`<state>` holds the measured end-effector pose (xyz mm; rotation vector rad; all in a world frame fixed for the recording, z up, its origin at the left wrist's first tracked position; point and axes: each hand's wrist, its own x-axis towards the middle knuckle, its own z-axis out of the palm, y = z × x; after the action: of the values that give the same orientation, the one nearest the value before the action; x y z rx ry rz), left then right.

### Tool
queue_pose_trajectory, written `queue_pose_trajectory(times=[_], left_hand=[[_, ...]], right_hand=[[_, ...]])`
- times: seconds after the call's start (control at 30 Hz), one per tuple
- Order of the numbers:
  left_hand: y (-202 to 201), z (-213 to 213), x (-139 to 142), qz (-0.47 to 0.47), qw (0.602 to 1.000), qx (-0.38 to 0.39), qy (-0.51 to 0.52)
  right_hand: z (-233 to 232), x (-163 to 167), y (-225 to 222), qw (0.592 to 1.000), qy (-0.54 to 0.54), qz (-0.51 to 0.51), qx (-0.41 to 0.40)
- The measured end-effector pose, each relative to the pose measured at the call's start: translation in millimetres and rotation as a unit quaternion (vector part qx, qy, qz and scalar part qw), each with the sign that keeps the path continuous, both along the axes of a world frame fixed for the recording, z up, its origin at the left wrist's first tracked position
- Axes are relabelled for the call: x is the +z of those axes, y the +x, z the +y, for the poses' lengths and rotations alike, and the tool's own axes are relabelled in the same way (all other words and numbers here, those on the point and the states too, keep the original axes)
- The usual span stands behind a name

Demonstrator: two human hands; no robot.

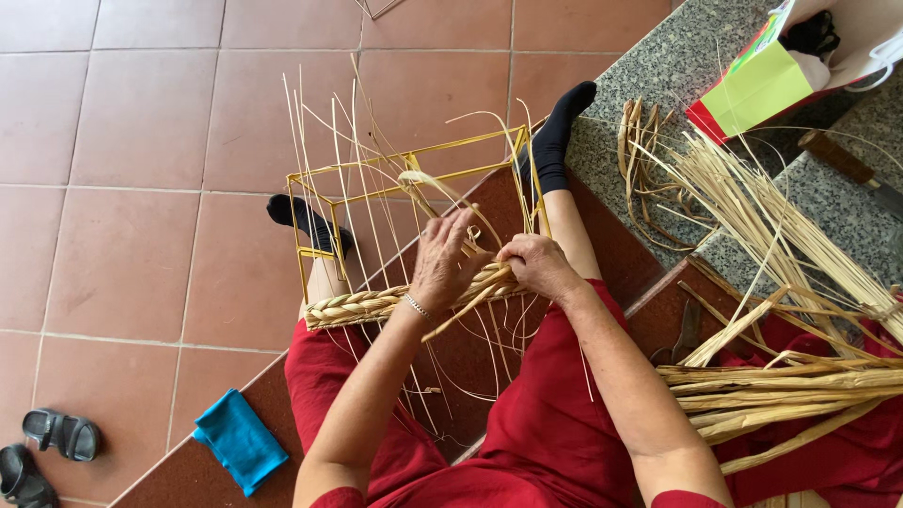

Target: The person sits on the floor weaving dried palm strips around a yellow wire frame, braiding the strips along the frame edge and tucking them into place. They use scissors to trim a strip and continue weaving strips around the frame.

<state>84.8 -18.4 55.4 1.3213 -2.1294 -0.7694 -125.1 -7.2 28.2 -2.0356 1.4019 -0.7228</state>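
A yellow wire box frame rests between my knees, with thin straw stakes rising from it. A braided band of straw runs along its near edge. My left hand pinches the braid's working end and a loose straw strand that slants down toward my lap. My right hand grips the braid's right end, close beside the left. Both hands are closed on the straw.
Bundles of dried straw and flat fibre strips lie on the stone step at right, with a green and red bag behind. A blue cloth and black sandals lie on the tiled floor.
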Motion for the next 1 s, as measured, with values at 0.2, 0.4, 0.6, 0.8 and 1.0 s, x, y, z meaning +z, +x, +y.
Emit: queue_pose_trajectory(times=[0.2,0.4,0.6,0.8,1.0], left_hand=[[13,-4,-18,-0.292,0.950,-0.054,-0.101],[5,30,-57,-0.375,0.888,-0.160,-0.211],[20,43,-42,-0.292,0.947,-0.116,0.063],[37,57,-2,-0.258,0.956,-0.040,-0.134],[49,61,-12,-0.278,0.954,-0.021,0.107]], right_hand=[[7,18,4,0.996,0.070,0.040,-0.041],[9,3,6,0.989,0.089,-0.001,-0.120],[7,-18,9,0.986,0.046,-0.003,-0.157],[1,-28,14,0.985,0.026,0.025,-0.170],[5,-30,14,0.984,0.031,-0.005,-0.173]])
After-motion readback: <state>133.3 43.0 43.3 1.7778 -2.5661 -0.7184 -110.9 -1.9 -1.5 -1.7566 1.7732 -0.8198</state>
